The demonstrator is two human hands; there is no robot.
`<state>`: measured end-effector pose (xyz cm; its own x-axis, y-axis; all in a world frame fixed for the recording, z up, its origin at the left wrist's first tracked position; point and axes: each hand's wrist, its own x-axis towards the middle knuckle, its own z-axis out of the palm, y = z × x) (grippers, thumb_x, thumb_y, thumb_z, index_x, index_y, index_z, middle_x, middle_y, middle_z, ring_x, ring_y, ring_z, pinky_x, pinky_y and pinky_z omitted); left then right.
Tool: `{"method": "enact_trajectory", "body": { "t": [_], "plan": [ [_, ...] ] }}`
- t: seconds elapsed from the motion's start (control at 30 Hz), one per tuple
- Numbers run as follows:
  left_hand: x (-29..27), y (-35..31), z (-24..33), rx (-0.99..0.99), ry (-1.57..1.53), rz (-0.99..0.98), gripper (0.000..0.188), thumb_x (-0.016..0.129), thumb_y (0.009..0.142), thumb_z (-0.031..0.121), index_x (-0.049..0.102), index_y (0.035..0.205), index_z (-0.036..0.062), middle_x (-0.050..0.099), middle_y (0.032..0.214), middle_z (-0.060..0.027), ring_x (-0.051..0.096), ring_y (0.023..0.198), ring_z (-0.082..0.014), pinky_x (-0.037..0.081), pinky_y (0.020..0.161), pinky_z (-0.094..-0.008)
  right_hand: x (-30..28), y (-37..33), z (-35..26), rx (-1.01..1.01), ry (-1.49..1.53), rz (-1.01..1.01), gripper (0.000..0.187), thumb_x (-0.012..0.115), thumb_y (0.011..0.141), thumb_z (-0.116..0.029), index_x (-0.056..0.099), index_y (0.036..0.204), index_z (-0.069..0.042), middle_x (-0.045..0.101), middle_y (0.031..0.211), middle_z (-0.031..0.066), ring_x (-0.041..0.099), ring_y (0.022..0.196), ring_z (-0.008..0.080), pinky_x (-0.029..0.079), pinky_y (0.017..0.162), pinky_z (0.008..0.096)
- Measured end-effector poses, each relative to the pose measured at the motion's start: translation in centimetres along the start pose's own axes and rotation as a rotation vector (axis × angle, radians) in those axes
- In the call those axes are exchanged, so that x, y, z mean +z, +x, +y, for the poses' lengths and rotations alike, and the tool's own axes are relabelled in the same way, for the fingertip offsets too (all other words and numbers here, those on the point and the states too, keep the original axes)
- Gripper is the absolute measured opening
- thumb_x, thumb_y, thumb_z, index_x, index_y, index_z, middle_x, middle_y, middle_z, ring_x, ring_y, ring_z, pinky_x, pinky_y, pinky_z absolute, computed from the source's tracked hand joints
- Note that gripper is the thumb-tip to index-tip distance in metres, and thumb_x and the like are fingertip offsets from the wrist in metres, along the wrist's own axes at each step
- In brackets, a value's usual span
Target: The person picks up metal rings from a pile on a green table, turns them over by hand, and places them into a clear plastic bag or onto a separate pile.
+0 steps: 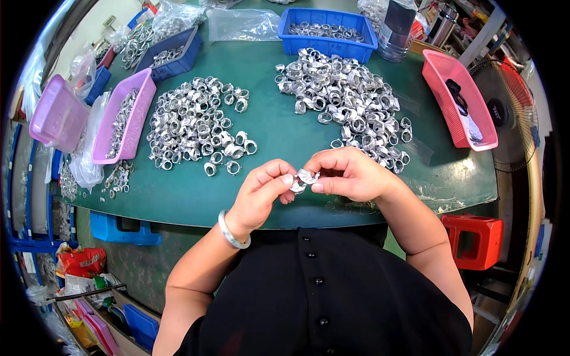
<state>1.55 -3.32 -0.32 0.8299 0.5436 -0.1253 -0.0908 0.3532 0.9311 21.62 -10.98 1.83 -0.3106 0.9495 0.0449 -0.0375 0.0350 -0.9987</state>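
Near the front edge of the green table, my left hand (261,190) pinches a silver-coloured metal ring (297,186) between thumb and fingers. Close against it, my right hand (350,174) grips a ring with a leaf-like, ridged top (307,176). The two pieces meet or overlap, and my fingertips cover parts of both. Beyond my left hand lies a heap of similar rings (187,121), a few of them loose at its edge. A larger heap of rings (344,98) spreads beyond my right hand.
A blue bin of rings (328,52) stands at the back beside a large bottle (396,32). Pink baskets flank the table, one at left (145,95) with metal pieces, another at right (436,89). A fan (504,113) and red stool (473,240) are at right.
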Motion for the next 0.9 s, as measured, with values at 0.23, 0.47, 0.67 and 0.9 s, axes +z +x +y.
{"method": "enact_trajectory", "body": {
  "t": [0.23, 0.47, 0.67, 0.9],
  "plan": [
    [-0.25, 0.02, -0.31, 0.005, -0.092, -0.062, 0.017, 0.048, 0.09, 0.019, 0.054, 0.093, 0.0033, 0.058, 0.082, -0.0032, 0.054, 0.068, -0.0089, 0.044, 0.063, -0.0221, -0.01, 0.06, 0.26, -0.019, 0.006, -0.002, 0.017, 0.06, 0.085, -0.006, 0.06, 0.1, 0.001, 0.062, 0.088, 0.0013, 0.053, 0.08, 0.005, 0.044, 0.073, 0.0223],
    [-0.63, -0.02, -0.62, 0.006, -0.147, -0.081, 0.015, 0.047, 0.092, 0.014, 0.056, 0.095, 0.0032, 0.058, 0.085, -0.0021, 0.053, 0.072, -0.0085, 0.044, 0.067, -0.0217, -0.03, 0.07, 0.03, 0.044, -0.031, 0.028, 0.017, 0.06, 0.083, -0.001, 0.06, 0.099, 0.002, 0.062, 0.086, 0.0012, 0.053, 0.078, 0.0057, 0.044, 0.069, 0.0214],
    [-0.61, -0.06, -0.54, 0.004, -0.162, -0.092, 0.015, 0.046, 0.092, 0.013, 0.056, 0.096, 0.0028, 0.058, 0.087, -0.0024, 0.054, 0.074, -0.0087, 0.044, 0.068, -0.0217, -0.01, 0.12, 0.1, 0.062, -0.06, 0.053, 0.017, 0.062, 0.081, -0.005, 0.06, 0.097, 0.0, 0.062, 0.081, 0.0012, 0.052, 0.072, 0.0048, 0.044, 0.065, 0.0222],
    [-0.25, 0.02, -0.55, -0.019, -0.168, -0.013, 0.02, 0.046, 0.09, 0.02, 0.053, 0.089, 0.0018, 0.057, 0.078, -0.0064, 0.053, 0.067, -0.0136, 0.044, 0.065, -0.0258, 0.14, 0.42, 0.14, -0.188, -0.236, 0.165, 0.011, 0.066, 0.073, 0.001, 0.059, 0.08, -0.001, 0.062, 0.097, 0.0104, 0.059, 0.077, 0.0133, 0.047, 0.071, 0.0271]
  ]
}}
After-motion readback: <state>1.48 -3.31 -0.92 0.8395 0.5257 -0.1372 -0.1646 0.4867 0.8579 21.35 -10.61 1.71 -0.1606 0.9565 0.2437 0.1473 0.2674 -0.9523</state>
